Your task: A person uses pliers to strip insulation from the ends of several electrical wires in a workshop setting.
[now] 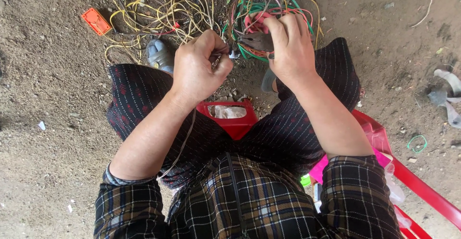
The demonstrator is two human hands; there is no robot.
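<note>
My left hand (197, 66) is closed in a fist around a thin wire (185, 140) that trails down past my forearm. My right hand (288, 44) grips a pair of dark pliers (257, 41), jaws pointing left toward the left fist. The two hands are close together above my knees. Beyond them on the dirt lie a tangle of yellow wires (153, 8) and a coil of green, red and pink wires (269, 6).
I sit on a red plastic stool (230, 119); a second red plastic piece (422, 186) lies to the right. An orange box (96, 21) sits at upper left. Grey sandals (160, 54) cover my feet. Scraps and a green loop (417, 144) dot the dirt ground.
</note>
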